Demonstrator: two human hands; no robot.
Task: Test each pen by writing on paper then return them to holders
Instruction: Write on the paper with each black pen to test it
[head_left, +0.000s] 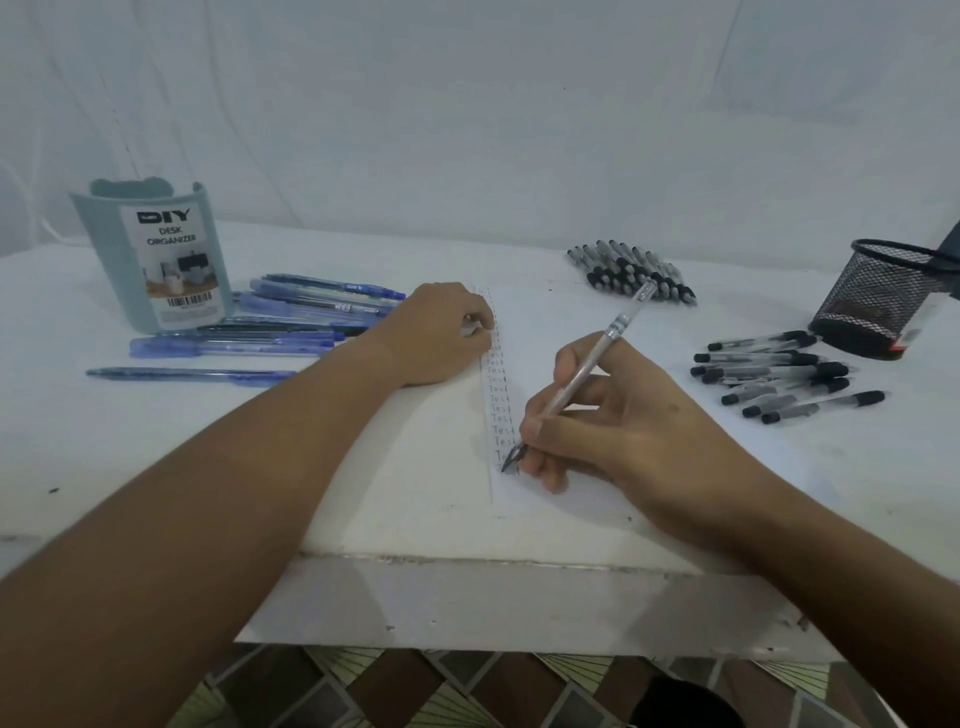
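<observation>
My right hand (613, 431) grips a clear pen (605, 343) with its tip on the white paper (550, 322), at the bottom of a column of written "Test" words. My left hand (441, 332) rests on the paper's left edge with fingers curled under; whether it holds anything is hidden. Several blue pens (291, 317) lie loose beside the grey-green desk organizer (156, 254) at the left. Black-capped pens lie in a pile (634, 273) behind the paper and in a second group (779, 379) near the black mesh holder (883, 296) at the right.
The white table (156, 441) ends in a front edge just below my forearms. A white sheet hangs behind the table. Patterned floor tiles show underneath. A dark object (953, 260) pokes in at the far right by the mesh holder.
</observation>
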